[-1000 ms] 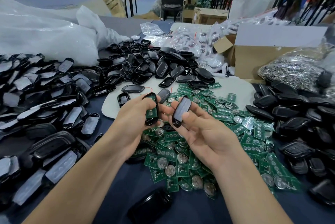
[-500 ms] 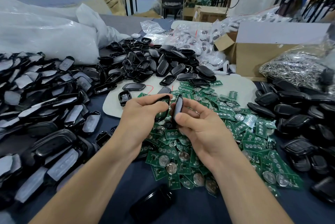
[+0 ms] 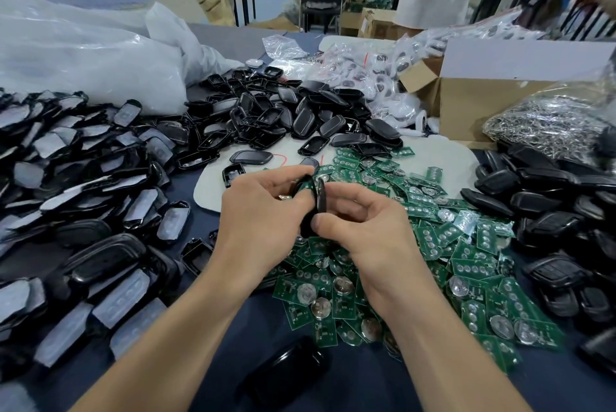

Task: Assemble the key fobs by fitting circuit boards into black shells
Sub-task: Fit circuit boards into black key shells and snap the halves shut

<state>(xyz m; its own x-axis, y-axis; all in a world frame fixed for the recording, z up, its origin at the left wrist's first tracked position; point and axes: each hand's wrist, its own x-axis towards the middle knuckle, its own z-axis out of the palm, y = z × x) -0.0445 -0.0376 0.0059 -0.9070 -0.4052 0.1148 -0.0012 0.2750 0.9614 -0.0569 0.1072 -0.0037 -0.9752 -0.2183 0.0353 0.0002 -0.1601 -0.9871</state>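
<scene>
Two shells (image 3: pixel 322 195) upright between curled fingers (image 3: pixel 353 193), left hand (image 3: pixel 263 211) pinching one, right hand (image 3: pixel 370 235) the other

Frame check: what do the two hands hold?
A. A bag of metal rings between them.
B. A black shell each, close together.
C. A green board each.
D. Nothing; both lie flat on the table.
B: the left hand grips one shell and the right hand a second shell, held close together above the boards.
</scene>
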